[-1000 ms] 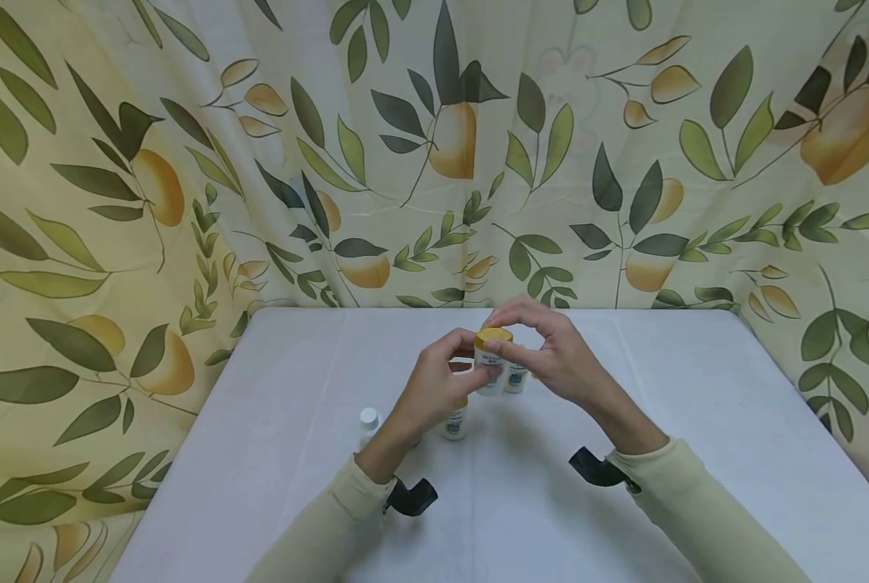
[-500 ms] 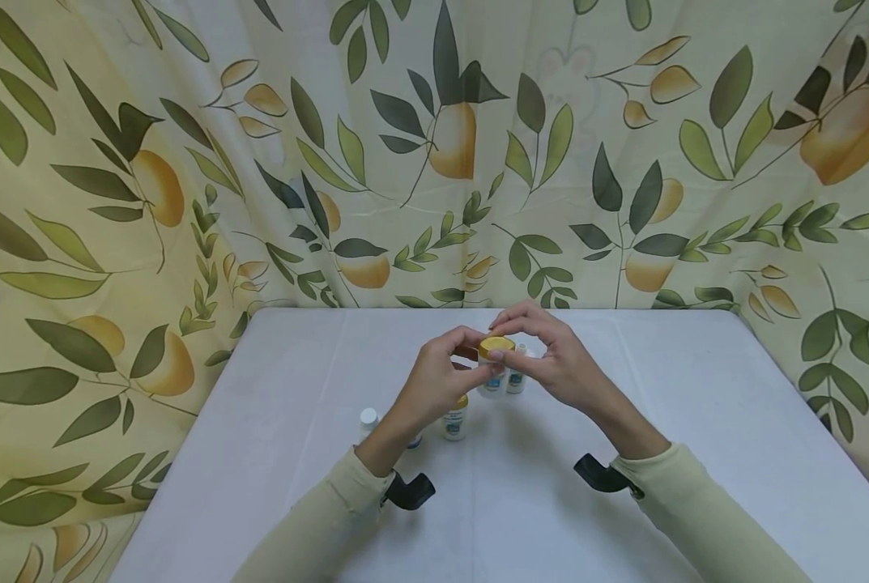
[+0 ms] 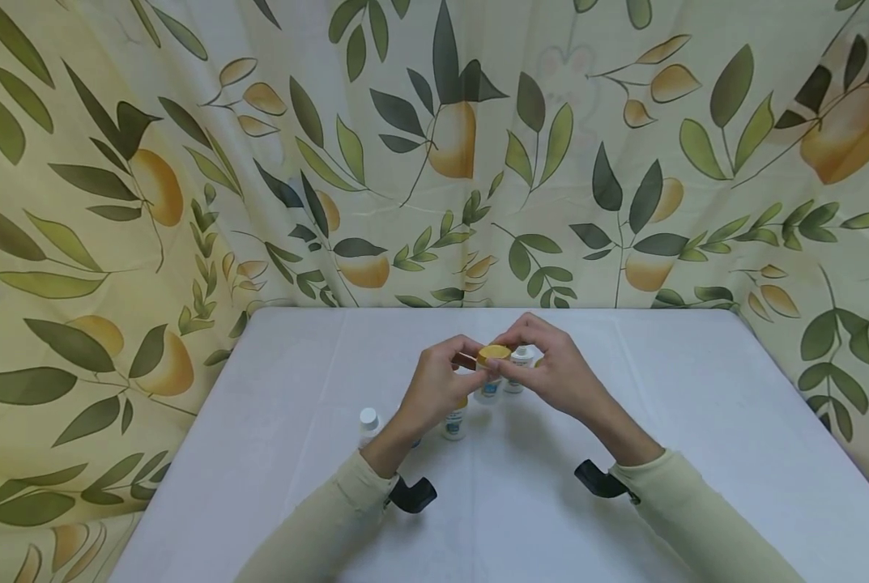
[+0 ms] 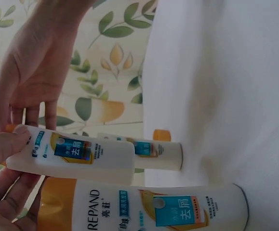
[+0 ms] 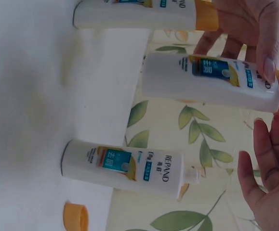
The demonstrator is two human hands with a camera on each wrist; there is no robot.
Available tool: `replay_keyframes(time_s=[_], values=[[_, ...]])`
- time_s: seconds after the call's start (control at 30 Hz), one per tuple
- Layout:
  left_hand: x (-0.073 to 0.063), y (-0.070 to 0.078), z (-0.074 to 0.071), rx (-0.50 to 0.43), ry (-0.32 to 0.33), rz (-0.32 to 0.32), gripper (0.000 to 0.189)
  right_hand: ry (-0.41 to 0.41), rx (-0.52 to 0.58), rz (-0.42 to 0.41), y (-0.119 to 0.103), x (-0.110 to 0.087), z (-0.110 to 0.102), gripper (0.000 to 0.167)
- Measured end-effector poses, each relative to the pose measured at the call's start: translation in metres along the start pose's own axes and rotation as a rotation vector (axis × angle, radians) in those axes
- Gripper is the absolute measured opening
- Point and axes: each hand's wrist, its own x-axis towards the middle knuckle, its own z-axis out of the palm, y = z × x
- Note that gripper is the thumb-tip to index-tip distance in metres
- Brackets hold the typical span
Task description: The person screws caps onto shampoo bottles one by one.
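Observation:
A white shampoo bottle with an orange cap is held up above the table, tilted in both wrist views. My left hand grips its upper part, the thumb lying across the label. With thumb and forefinger my right hand pinches the cap, while its other fingers stay spread off the bottle. Just right of it stands a similar bottle with a bare white nozzle; a loose orange cap lies beside that one. Another orange-capped bottle stands nearer the left wrist.
A white-capped bottle stands front left, partly behind the left forearm, with another mostly hidden there. White cloth covers the table, and a leaf-and-fruit patterned curtain hangs along its far edge.
Both hands and the held bottle have come slightly lower, the right hand most clearly. More of the nozzle bottle's top shows beside the right thumb. The standing bottles have not moved.

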Motion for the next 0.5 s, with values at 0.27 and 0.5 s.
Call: replay_keyframes(time_s=[0.27, 0.5], values=[[-0.0010, -0.0004, 0.0028, 0.060, 0.008, 0.020, 0.019, 0.051, -0.077, -0.044, 0.0037, -0.0001, 0.0040, 0.018], [-0.0012, -0.0031, 0.0033, 0.103, -0.011, 0.022, 0.019, 0.018, -0.055, -0.022, 0.0069, -0.0024, 0.0038, 0.017]])
